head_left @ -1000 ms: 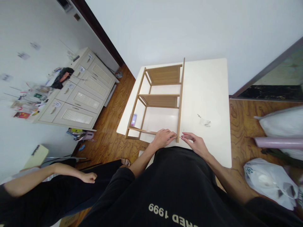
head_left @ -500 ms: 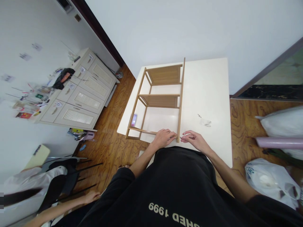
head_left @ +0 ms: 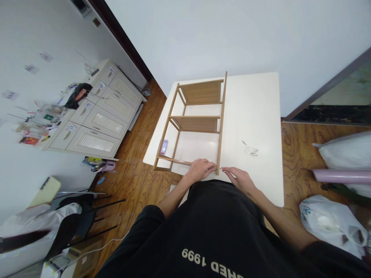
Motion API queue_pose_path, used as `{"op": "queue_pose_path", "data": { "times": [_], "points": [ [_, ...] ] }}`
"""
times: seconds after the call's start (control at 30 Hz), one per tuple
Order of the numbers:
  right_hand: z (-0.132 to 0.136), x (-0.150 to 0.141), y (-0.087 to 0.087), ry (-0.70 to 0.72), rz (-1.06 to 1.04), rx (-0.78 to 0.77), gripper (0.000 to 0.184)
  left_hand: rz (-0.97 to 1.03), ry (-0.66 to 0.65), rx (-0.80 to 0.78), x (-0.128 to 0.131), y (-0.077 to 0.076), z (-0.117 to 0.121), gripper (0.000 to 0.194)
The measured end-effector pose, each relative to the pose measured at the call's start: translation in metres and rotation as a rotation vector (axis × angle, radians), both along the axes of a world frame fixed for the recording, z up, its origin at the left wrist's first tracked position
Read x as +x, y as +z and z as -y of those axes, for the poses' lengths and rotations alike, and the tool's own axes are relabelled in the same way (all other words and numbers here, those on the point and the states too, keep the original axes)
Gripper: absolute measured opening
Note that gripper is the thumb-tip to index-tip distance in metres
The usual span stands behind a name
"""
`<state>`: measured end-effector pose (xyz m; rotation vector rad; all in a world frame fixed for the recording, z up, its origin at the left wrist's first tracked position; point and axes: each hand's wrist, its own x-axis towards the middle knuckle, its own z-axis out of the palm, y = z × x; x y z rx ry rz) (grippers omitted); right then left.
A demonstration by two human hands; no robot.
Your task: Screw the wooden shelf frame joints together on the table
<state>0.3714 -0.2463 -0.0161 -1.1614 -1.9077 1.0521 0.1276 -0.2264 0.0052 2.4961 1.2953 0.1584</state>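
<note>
Frame (head_left: pixel 221 131), two panels (head_left: pixel 201 93); left hand (head_left: pixel 199 170) gripping; right hand (head_left: pixel 242 180), one fastener (head_left: pixel 222 169).

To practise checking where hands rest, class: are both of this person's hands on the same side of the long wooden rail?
No, the left hand and right hand are on opposite sides.

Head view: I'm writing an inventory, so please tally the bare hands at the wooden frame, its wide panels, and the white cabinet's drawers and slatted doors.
Hands, left hand and right hand: 2
Wide panels: 2
Drawers: 4
Slatted doors: 4
Total: 12
</note>
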Motion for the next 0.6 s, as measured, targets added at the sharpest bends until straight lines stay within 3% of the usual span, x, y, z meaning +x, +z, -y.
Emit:
{"op": "queue_pose_path", "data": {
  "times": [0.2, 0.43, 0.6],
  "points": [
    [-0.007, -0.008, 0.012, -0.109, -0.132, -0.354, 0.033, 0.002, 0.002, -0.007, 0.0, 0.003, 0.0, 0.023],
    [-0.024, -0.012, 0.016, -0.139, -0.363, -0.783, 0.06, 0.002, 0.0, -0.004, 0.0, 0.002, 0.0, 0.023],
    [-0.022, -0.013, 0.012, -0.134, -0.425, -0.805, 0.062, -0.003, -0.002, -0.013, -0.001, 0.003, 0.0, 0.024]
  ]
}}
